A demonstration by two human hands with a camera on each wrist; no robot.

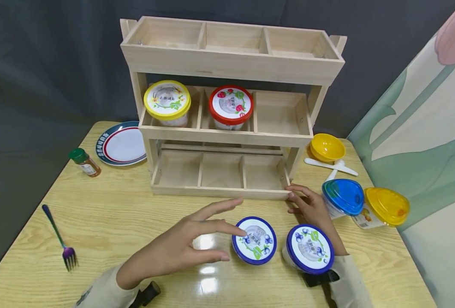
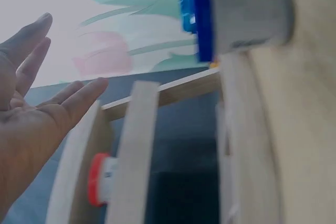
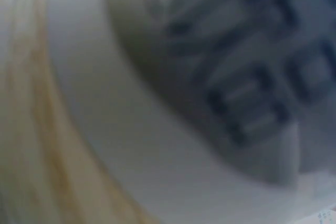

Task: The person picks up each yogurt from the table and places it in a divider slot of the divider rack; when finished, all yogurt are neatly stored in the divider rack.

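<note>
My left hand [image 1: 181,244] reaches in from the lower left with fingers spread, holding nothing. Its index fingertip overlaps the lid of a blue-lidded tub [image 1: 256,246] in the head view. In the left wrist view, the left hand [image 2: 31,114] is apart from a blue-lidded tub [image 2: 247,14]. My right hand [image 1: 308,205] touches the right front corner of the wooden rack's bottom tray [image 1: 219,192] with its fingertips. A second blue-lidded tub [image 1: 310,252] stands in front of the right wrist, partly hiding it; a blurred tub wall [image 3: 131,129] fills the right wrist view.
On the rack's middle tier [image 1: 227,136] sit a yellow-lidded tub [image 1: 167,100] and a red-lidded tub [image 1: 231,105]. To the right are a yellow bowl [image 1: 327,147], white utensils [image 1: 331,167] and two containers. A plate [image 1: 123,145], spice jar [image 1: 85,162] and fork [image 1: 61,239] lie left.
</note>
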